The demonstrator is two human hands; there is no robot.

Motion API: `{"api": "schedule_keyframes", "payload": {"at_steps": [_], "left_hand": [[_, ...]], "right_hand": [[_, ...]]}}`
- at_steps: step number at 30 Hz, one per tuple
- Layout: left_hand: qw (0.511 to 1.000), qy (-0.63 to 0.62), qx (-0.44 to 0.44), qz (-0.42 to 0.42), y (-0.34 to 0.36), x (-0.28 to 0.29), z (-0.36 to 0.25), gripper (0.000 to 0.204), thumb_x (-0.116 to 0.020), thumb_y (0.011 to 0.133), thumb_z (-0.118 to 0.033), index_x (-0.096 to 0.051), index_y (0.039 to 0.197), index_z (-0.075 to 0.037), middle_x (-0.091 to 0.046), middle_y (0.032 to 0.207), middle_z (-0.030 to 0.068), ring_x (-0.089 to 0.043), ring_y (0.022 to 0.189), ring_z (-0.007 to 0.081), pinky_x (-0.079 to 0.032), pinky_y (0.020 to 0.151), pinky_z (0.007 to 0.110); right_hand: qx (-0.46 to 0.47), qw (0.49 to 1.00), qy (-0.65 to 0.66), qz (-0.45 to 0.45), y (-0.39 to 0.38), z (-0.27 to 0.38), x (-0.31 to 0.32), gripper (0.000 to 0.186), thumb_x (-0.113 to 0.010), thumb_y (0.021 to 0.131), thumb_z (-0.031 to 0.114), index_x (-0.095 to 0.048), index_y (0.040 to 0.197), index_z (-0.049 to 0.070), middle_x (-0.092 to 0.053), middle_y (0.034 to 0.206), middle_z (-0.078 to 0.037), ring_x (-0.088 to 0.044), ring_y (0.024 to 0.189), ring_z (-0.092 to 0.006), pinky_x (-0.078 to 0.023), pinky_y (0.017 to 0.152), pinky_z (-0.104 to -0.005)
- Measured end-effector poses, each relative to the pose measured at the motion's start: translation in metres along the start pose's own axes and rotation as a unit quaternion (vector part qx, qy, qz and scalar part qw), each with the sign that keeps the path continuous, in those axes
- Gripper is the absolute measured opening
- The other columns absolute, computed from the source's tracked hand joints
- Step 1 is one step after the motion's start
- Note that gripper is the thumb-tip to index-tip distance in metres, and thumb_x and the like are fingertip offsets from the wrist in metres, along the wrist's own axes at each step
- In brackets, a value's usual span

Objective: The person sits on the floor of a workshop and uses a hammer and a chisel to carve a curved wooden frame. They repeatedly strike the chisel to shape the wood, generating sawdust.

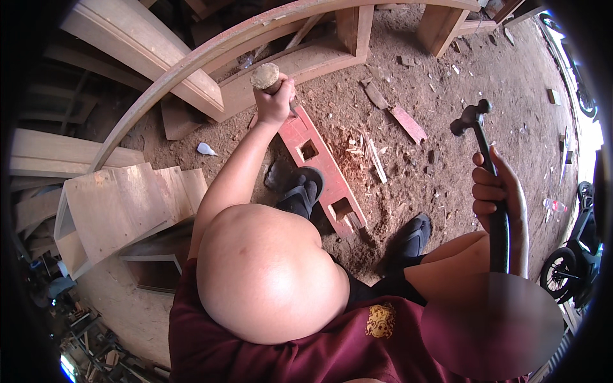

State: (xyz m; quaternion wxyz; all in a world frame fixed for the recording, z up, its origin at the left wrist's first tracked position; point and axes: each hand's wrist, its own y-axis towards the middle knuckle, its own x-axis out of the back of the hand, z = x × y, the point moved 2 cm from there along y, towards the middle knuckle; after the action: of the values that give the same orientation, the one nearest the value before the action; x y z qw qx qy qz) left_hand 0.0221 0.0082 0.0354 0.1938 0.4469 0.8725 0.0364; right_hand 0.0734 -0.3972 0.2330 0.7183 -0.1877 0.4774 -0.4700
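Observation:
My left hand (274, 107) is closed round the handle of a chisel (265, 77), whose wooden butt is flattened and frayed. The chisel's thin blade comes down at the far end of a red-painted wooden beam (324, 173); its tip is hard to make out. Two squarish mortise holes are cut through the beam's face, and my left foot in a dark sandal (312, 184) rests against it. On the right, my right hand (498, 190) grips the dark handle of a ball-peen hammer (474, 119). The hammer's head is raised, well apart from the chisel.
Wood chips (367, 150) litter the dirt floor (434, 179) beside the beam. A red offcut (408, 124) lies farther off. Curved and straight timber frames (287, 67) stand at the far left, stacked boards (118, 204) nearer. A small white bottle (206, 149) lies left; a motorcycle (568, 255) stands right.

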Motion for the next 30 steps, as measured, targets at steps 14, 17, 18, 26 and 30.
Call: {"api": "schedule_keyframes", "payload": {"at_steps": [14, 17, 18, 26, 30], "left_hand": [[0.999, 0.012, -0.025, -0.017, -0.008, 0.013, 0.005, 0.015, -0.053, 0.086, 0.002, -0.049, 0.073, -0.003, -0.046, 0.056, 0.0023, -0.043, 0.046, 0.0098, -0.038, 0.045, 0.027], [1.0, 0.011, -0.015, -0.016, -0.008, 0.012, 0.007, 0.015, -0.053, 0.086, 0.003, -0.048, 0.073, -0.003, -0.045, 0.055, 0.0023, -0.043, 0.046, 0.0098, -0.038, 0.045, 0.027], [1.0, 0.013, -0.012, -0.012, -0.007, 0.012, 0.007, 0.014, -0.053, 0.086, 0.003, -0.048, 0.073, -0.003, -0.045, 0.055, 0.0023, -0.043, 0.046, 0.0099, -0.038, 0.045, 0.027], [0.999, 0.027, -0.03, -0.009, -0.007, 0.005, -0.003, 0.016, -0.055, 0.086, 0.001, -0.049, 0.071, -0.004, -0.047, 0.056, 0.0015, -0.044, 0.047, 0.009, -0.037, 0.045, 0.026], [0.999, 0.011, -0.03, -0.005, -0.004, 0.006, 0.001, 0.018, -0.06, 0.085, -0.002, -0.053, 0.069, -0.004, -0.051, 0.056, -0.0012, -0.048, 0.046, 0.0072, -0.036, 0.042, 0.025]], "right_hand": [[-0.004, 0.994, -0.108, -0.015, 0.001, -0.014, -0.023, 0.023, -0.052, 0.1, 0.036, -0.052, 0.103, 0.013, -0.033, 0.062, 0.012, -0.03, 0.046, 0.0011, -0.026, 0.038, -0.0178], [-0.002, 0.992, -0.127, -0.017, 0.002, -0.017, -0.027, 0.024, -0.052, 0.099, 0.037, -0.052, 0.103, 0.014, -0.033, 0.062, 0.012, -0.03, 0.047, 0.001, -0.026, 0.039, -0.018], [-0.003, 0.991, -0.131, -0.016, 0.003, -0.017, -0.027, 0.024, -0.053, 0.099, 0.037, -0.052, 0.103, 0.014, -0.033, 0.062, 0.012, -0.03, 0.047, 0.001, -0.026, 0.039, -0.018], [0.001, 0.99, -0.138, -0.02, 0.002, -0.017, -0.032, 0.024, -0.053, 0.099, 0.038, -0.053, 0.102, 0.014, -0.034, 0.062, 0.012, -0.031, 0.047, 0.0008, -0.026, 0.04, -0.0181], [-0.001, 0.99, -0.139, -0.026, 0.003, -0.017, -0.031, 0.024, -0.052, 0.099, 0.039, -0.053, 0.101, 0.015, -0.033, 0.062, 0.011, -0.031, 0.047, 0.0006, -0.026, 0.041, -0.0185]]}}
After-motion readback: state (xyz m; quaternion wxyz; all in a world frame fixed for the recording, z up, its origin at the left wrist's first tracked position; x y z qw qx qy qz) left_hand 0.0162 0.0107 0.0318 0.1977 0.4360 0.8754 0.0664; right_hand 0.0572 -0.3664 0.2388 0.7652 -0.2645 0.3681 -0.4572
